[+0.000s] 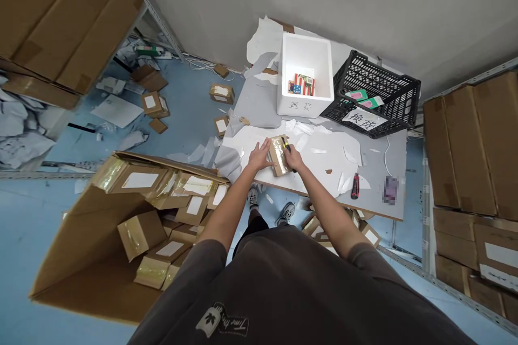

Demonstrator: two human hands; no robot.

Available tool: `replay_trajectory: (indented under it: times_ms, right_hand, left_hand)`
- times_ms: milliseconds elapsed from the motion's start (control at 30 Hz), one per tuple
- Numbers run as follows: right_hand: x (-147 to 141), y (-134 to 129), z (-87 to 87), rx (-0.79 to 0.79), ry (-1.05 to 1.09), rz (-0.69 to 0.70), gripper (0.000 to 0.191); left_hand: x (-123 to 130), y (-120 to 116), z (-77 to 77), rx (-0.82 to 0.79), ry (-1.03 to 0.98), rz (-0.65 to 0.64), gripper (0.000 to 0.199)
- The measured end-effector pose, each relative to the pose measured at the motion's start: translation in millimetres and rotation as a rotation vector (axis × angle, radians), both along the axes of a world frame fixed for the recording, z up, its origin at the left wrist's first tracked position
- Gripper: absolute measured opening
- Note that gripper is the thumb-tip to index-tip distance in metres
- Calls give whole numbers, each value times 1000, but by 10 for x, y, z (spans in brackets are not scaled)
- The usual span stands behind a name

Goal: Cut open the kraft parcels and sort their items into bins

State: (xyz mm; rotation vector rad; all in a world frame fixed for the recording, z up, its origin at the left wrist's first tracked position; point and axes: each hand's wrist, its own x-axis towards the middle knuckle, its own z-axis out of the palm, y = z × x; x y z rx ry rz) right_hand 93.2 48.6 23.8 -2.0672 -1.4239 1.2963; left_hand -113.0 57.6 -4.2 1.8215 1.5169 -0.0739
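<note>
On the table in front of me lies a small cardboard box [278, 157] with shiny clear tape along its top. My left hand [260, 156] holds the box by its left edge, the thumb lying toward its top. My right hand [293, 158] is closed around a yellow and black utility knife [286, 144] at the box's right side. The knife's tip is too small to make out against the tape. A red and black tool [355, 186], like a second cutter or a screwdriver, lies to the right, apart from my hands.
Behind the box stand a white foam box [305, 105] with colourful packs inside and a black plastic crate [378, 86] with green-pink packs. Paper scraps litter the table [380, 156]. At left, a large carton [101, 259] holds several parcels. Shelves with cartons [461, 145] flank the right.
</note>
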Motion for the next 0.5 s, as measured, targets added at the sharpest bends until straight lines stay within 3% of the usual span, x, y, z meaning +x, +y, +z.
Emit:
replay_trajectory:
  times_ms: [200,500]
  right_hand:
    - [-108,583,-32,-51,-357,231,27]
    - [-178,723,11,-139,-480,350,24]
  left_hand:
    - [214,125,60,-15,29,23,137]
    - [305,152,14,-35,26,53,134]
